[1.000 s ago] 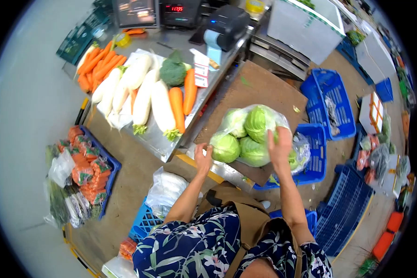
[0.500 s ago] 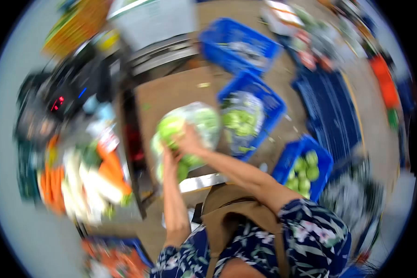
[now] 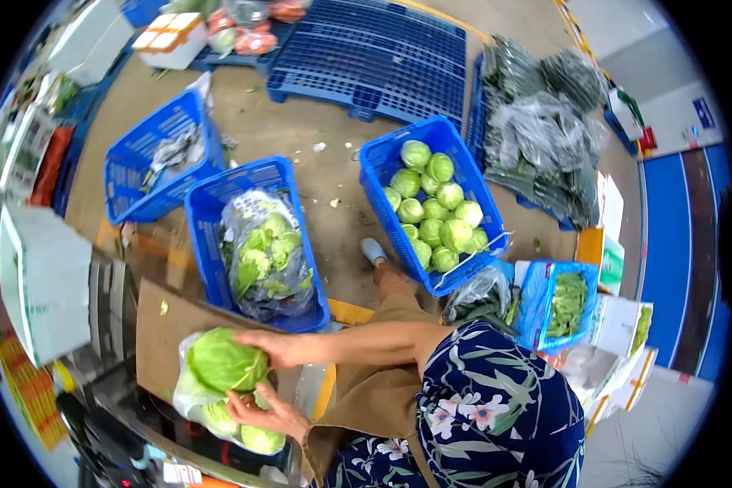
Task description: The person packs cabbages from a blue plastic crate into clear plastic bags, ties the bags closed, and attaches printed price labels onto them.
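Note:
A large green cabbage (image 3: pixel 226 361) sits over a clear plastic bag (image 3: pixel 189 395) on the brown board (image 3: pixel 161 329). On the cabbage's right side, my right hand (image 3: pixel 275 346) grips it with the fingertips partly hidden. My left hand (image 3: pixel 270 413) is at its lower edge, fingers curved against it with thumb and fingers partly apart. More cabbages (image 3: pixel 262 439) show in the bag, below and beside my left hand.
A blue crate (image 3: pixel 366 175) of loose cabbages stands on the floor. Nearer the board is another blue crate (image 3: pixel 197 236) with bagged leaves, beside a third crate (image 3: pixel 120 183). Blue pallets (image 3: pixel 374 53) lie beyond. Bagged greens (image 3: pixel 545 130) and boxes (image 3: pixel 614 325) stand at right.
The view has swung to the right, bringing the cabbage crate into full view. My hands have gone from the bag's two sides to one cabbage, now held at the top of the bag.

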